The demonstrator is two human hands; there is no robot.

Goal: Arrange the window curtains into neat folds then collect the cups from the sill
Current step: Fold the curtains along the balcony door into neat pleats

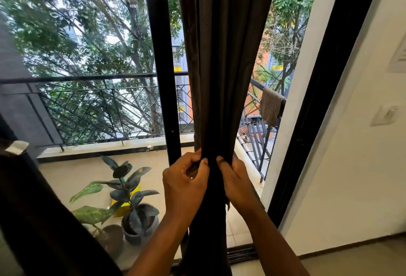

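Note:
A dark brown curtain (222,60) hangs bunched in vertical folds in front of the glass door, right of the black frame post (161,67). My left hand (184,184) pinches the curtain's left side at waist height, fingers curled into the cloth. My right hand (236,180) grips the right side of the same gathered bundle, thumb on the front. The two hands are close together with the folds between them. A second dark curtain (33,209) fills the lower left corner. No cups are in view.
Beyond the glass lies a balcony with potted plants (131,205), a metal railing (98,104) and a cloth (271,105) draped over it. A white wall (351,165) with a switch plate (384,115) stands at the right.

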